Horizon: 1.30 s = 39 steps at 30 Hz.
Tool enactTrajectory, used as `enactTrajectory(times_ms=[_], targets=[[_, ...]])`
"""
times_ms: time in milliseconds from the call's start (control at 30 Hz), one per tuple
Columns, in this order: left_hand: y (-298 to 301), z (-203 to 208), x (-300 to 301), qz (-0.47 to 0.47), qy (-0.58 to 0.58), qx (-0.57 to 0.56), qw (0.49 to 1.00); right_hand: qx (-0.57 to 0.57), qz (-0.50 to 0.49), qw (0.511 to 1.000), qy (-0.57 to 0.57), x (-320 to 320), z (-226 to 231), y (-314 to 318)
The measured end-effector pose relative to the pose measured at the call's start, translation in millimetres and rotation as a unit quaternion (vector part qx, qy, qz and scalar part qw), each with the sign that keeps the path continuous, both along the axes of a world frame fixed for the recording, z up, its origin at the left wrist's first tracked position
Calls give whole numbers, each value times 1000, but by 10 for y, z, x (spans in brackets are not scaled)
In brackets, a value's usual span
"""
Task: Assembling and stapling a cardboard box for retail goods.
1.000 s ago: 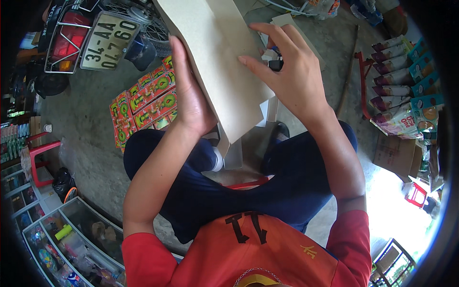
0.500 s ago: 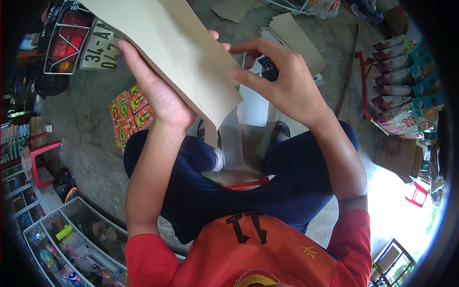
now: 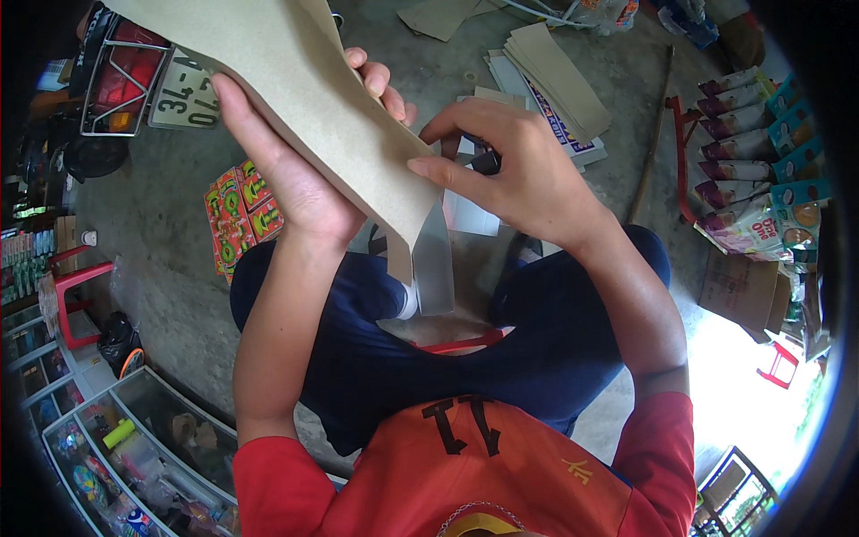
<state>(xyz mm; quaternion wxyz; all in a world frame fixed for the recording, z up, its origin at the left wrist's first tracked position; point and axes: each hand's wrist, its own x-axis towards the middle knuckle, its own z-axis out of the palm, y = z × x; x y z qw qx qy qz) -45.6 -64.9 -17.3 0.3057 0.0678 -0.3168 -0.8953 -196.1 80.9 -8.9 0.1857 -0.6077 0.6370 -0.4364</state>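
Observation:
A tan sheet of thin cardboard (image 3: 331, 116), bent along its length with a flap turned down at the near end, is held up at a slant above my knees. My left hand (image 3: 300, 170) wraps it from below, thumb along the left edge and fingertips showing past the right edge. At its right edge, my right hand (image 3: 528, 161) pinches with thumb and index finger. A small dark object (image 3: 486, 163) shows beneath the right fingers; whether it is held, I cannot tell. Below the sheet, a pale translucent strip (image 3: 436, 268) hangs or stands between my legs.
Flat cardboard pieces (image 3: 559, 80) lie stacked on the concrete floor ahead. Red-orange printed packets (image 3: 242, 215) sit at left. A motorbike rear (image 3: 125, 80), a red stool (image 3: 76, 295) and a glass display case (image 3: 134, 447) stand leftward; hanging packets (image 3: 752, 152) line the right.
The cardboard sheet has tilted and shifted slightly left, its bend now deeper. More of my left fingers show past its edge, and my right hand has moved slightly left and down.

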Motion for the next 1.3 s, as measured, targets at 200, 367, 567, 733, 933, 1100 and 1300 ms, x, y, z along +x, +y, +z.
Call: enactTrajectory(times_ms=[200, 367, 567, 733, 933, 1100, 1300], targets=[[-20, 48, 34, 24, 0, -20, 1000, 7, -5, 999, 36, -22, -14, 20], [-89, 23, 85, 17, 52, -18, 998, -12, -34, 995, 91, 7, -44, 22], [180, 114, -94, 141, -54, -33, 988, -15, -98, 988, 117, 53, -65, 1], [201, 22, -47, -7, 124, 146, 981, -24, -119, 990, 76, 30, -68, -11], [-7, -215, -24, -17, 39, 18, 999, -16, -44, 996, 75, 57, -24, -9], [-6, -217, -32, -68, 83, 41, 993, -49, -40, 993, 101, 46, -73, 6], [-105, -15, 65, -106, 134, -20, 985, -58, -17, 989, 133, -5, -5, 16]])
